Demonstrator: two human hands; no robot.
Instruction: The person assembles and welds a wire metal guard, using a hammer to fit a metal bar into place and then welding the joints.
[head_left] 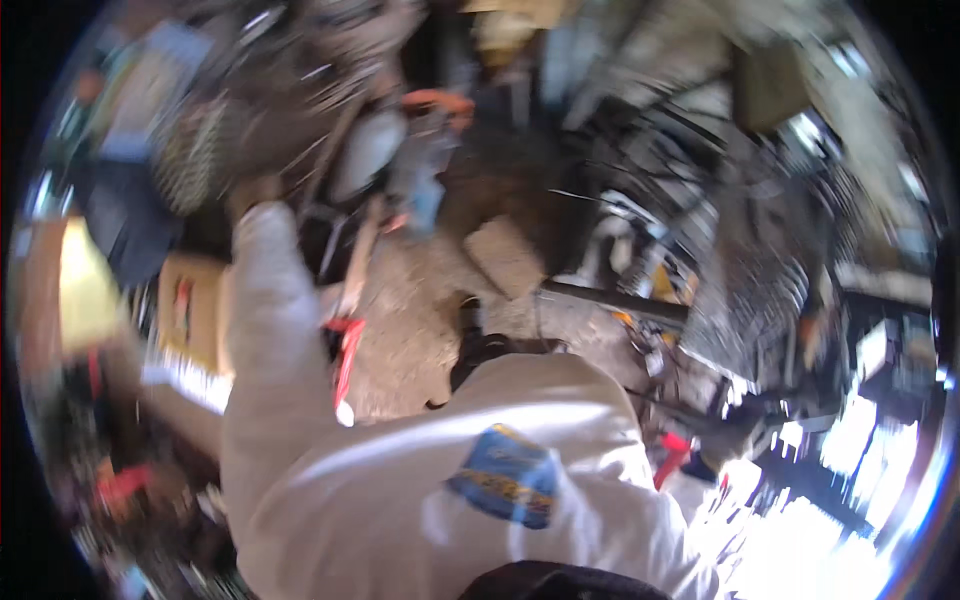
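Motion smears the whole head view. My left arm, in a white sleeve (270,290), reaches forward on the left. At its end my left hand (256,192) is small and blurred, near dark clutter and a round grey mesh-like thing (195,150); its fingers cannot be made out. My right hand (728,448) is out at the lower right, partly lost in glare. A red object (672,458) shows close beside it, but whether the hand touches it is unclear. Both hands' grip is hidden by the blur.
A cardboard box (192,305) stands left of my sleeve. A tan block (505,258) lies on the dirt-coloured floor (400,330) ahead of my feet. A dark metal bar (615,300), a grey sheet-like piece (750,290) and mixed scrap crowd the right. A red-handled thing (347,365) lies beside my left sleeve.
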